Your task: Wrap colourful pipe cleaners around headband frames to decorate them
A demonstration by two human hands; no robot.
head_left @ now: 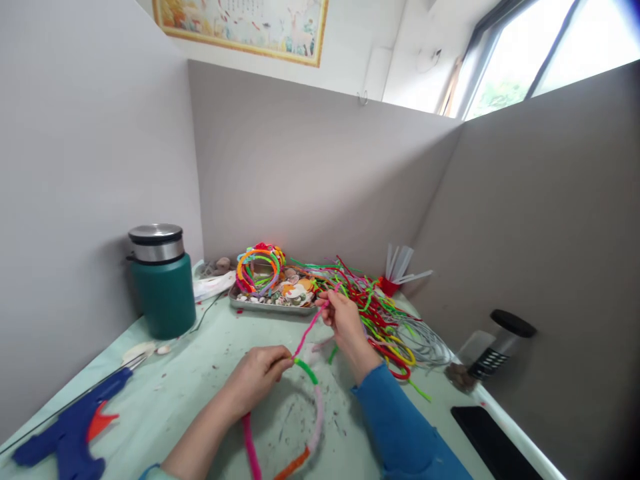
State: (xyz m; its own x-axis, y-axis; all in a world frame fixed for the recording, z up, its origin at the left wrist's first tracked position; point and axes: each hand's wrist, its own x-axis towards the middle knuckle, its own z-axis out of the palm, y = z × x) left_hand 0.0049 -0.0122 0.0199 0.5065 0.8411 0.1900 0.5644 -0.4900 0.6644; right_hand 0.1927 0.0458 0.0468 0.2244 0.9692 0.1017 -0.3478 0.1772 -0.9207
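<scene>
**Two hands gripping a fuzzy ring and its strand**

Clock positions are being read from the ring's centre. The multicoloured ring (pixel 319 410) is occupying the near middle of the tabletop (pixel 200 360), its lower edge running out of view. At 11 o'clock the left hand (pixel 260 377) is clamping its grip on the ring's top, where the pink strand (pixel 310 333) is emerging. At 1 o'clock the right hand (pixel 345 320) is pinching that strand, its grip closing around it. The metal tray (pixel 280 308) is sitting at 12 o'clock; the tangled pipe cleaners (pixel 385 320) are spreading at 2. The glue gun (pixel 80 427) is lying at 9, the green flask (pixel 165 293) is standing at 10, and the black slab (pixel 493 440) is resting at 3, beside the tabletop's right edge. Open room is stretching between the tray's near rim and the left hand, and from the left forearm toward the glue gun.
</scene>
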